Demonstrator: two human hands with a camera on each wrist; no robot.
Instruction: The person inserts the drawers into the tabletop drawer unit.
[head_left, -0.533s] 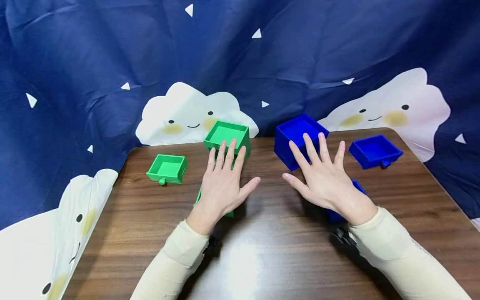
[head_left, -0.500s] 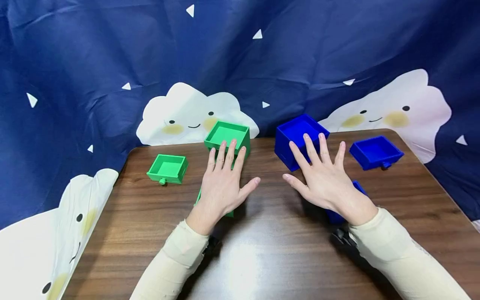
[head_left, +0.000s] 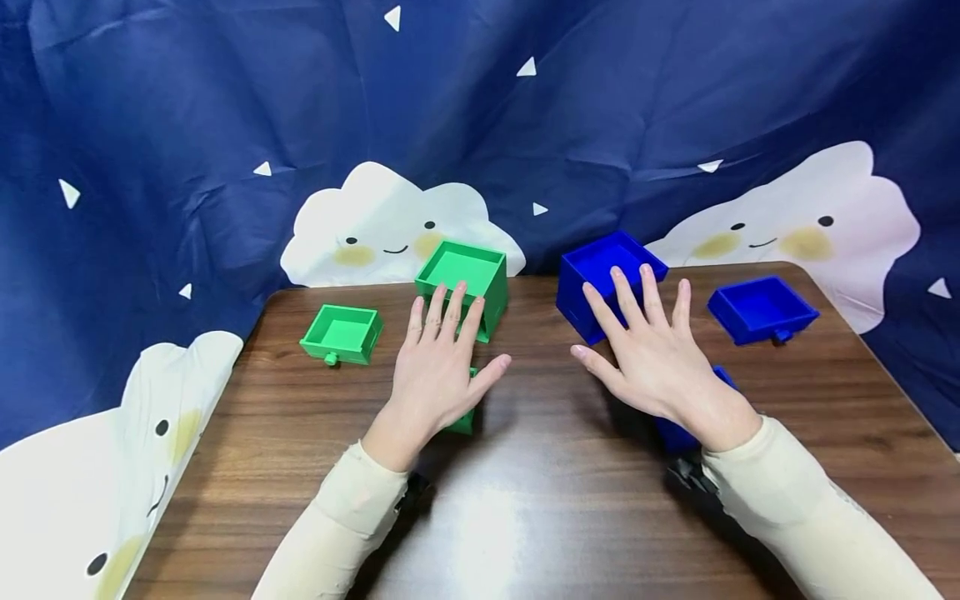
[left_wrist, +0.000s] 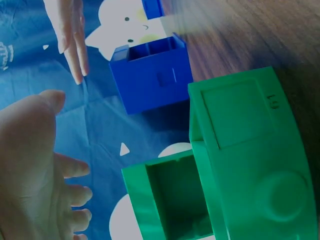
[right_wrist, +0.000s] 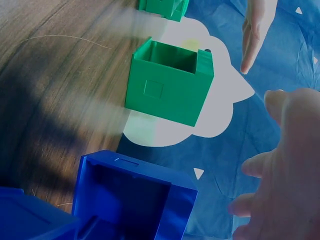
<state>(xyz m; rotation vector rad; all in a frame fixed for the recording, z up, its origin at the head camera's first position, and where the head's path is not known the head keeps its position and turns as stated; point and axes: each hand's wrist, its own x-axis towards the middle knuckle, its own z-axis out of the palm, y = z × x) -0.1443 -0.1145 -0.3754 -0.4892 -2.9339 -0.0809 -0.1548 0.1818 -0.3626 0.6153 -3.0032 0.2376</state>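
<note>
My left hand [head_left: 433, 375] hovers palm down with fingers spread, in front of an open-topped green box [head_left: 492, 310]. Below that hand, partly hidden, lies a green drawer [head_left: 462, 422]; its round knob and front [left_wrist: 245, 130] fill much of the left wrist view. With fingers likewise spread, my right hand [head_left: 658, 365] hovers before a larger-looking blue box [head_left: 576, 293] and overlaps it in the head view. Under the right wrist a blue drawer [head_left: 675, 435] is mostly covered; part of it [right_wrist: 35, 215] shows in the right wrist view. Neither hand holds anything.
A second green drawer [head_left: 341, 335] with a knob sits at the table's left. Another blue drawer [head_left: 763, 310] sits at the right. The brown wooden table [head_left: 555, 500] ends at a dark blue curtain [head_left: 450, 92] with clouds. Black devices [head_left: 690, 477] are on the wrists.
My left hand has moved slightly left, showing more of the green box's front and the drawer below. The head view has shifted a little. The right hand stays nearly in place.
</note>
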